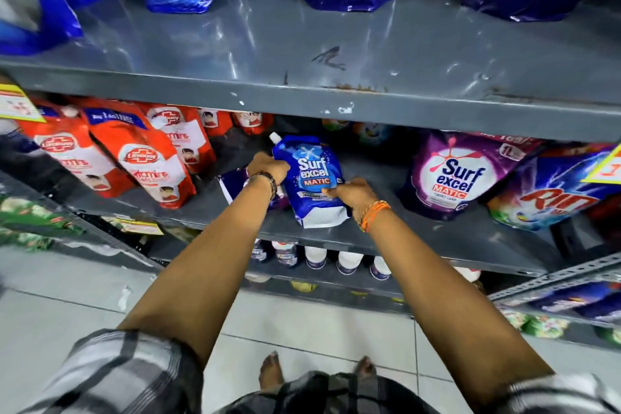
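Observation:
A blue Surf excel Matic pouch [311,178] with a white spout stands tilted on the middle grey shelf [420,239]. My left hand [268,166] grips its upper left edge. My right hand [353,193] grips its lower right side. A dark purple pouch [235,183] lies flat just behind my left wrist, mostly hidden.
Red Lifebuoy pouches [144,161] fill the shelf to the left. A purple Surf excel pouch [453,178] and a Rin pouch [554,198] stand to the right. Blue and purple pouches sit on the upper shelf [302,60]. Bottles [349,262] line the shelf below.

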Motion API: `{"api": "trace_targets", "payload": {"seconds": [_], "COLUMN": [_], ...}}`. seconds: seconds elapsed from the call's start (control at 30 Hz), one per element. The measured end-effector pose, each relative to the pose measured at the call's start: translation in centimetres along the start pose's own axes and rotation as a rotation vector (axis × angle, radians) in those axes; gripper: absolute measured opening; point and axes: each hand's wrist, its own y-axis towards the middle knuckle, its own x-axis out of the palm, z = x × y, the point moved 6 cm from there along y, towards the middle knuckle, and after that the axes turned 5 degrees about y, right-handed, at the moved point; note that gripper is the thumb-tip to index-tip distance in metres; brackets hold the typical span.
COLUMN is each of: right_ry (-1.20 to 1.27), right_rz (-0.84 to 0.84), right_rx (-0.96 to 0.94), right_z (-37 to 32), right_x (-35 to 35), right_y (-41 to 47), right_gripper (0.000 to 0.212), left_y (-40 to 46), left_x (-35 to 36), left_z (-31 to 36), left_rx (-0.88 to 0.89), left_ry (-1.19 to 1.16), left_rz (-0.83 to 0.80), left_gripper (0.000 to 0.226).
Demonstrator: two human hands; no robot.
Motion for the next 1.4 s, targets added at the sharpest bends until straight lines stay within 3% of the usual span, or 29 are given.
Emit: {"api": "trace_targets", "payload": {"seconds": [0.07,0.2,0.33,0.37,0.47,0.6,0.77,0.93,1.1,1.2,1.3,1.4], "right_ry": [0.027,0.073,0.137,0.145,0.147,0.112,0.021,0.078,0.169,0.105,0.08,0.011], "right_rz": [0.028,0.009,0.056,0.062,0.075,0.176,0.334,0.423,0.47,0.478,0.499,0.592], "right_rx": [0.01,-0.011,-0.037,-0.055,-0.13,-0.337,-0.485,-0.516,-0.487,-0.519,-0.495,-0.437], "right_z": [0.6,3.6,2.9,1.8,0.9,-0.8,-2.2,-2.2,-0.3,0.0,0.1,1.1], "right_x": [-0.6,-2.4,-3.6,-3.5,-3.9,-5.5,-6.6,-6.8,-7.2,-7.5,-7.4,-6.8], "right_y": [0.3,4.8,2.2,-0.1,-2.3,-2.8,-3.1,-2.8,-2.0,-2.2,-3.0,-5.7], "right_gripper": [0.048,0.113,0.086,0.081,0.037,0.039,0.061,0.061,0.063,0.067,0.072,0.067], "left_y": [-0.7,-0.8,-0.8,-1.0,-2.0,-3.0,-3.3,-4.5,-5.1,-5.4,-4.3,-0.7], "left_x": [0.5,1.3,2.8,3.1,3.5,4.1,4.6,5.6,6.7,6.2,4.5,0.8], "left_z": [0.4,0.5,-0.3,-0.4,0.0,1.7,4.8,6.0,5.5,6.1,5.7,3.8], "left_rx": [0.019,0.019,0.013,0.016,0.05,0.145,0.284,0.324,0.339,0.386,0.498,0.553], "left_ry": [0.087,-0.032,-0.346,-0.408,-0.501,-0.665,-0.671,-0.609,-0.508,-0.374,-0.076,0.386], "left_rz": [-0.036,-0.088,-0.208,-0.227,-0.226,-0.233,-0.174,-0.11,-0.145,-0.206,-0.305,-0.245], "left_gripper": [0.041,0.047,0.029,0.033,0.046,0.048,0.042,0.048,0.049,0.057,0.066,0.07]}}
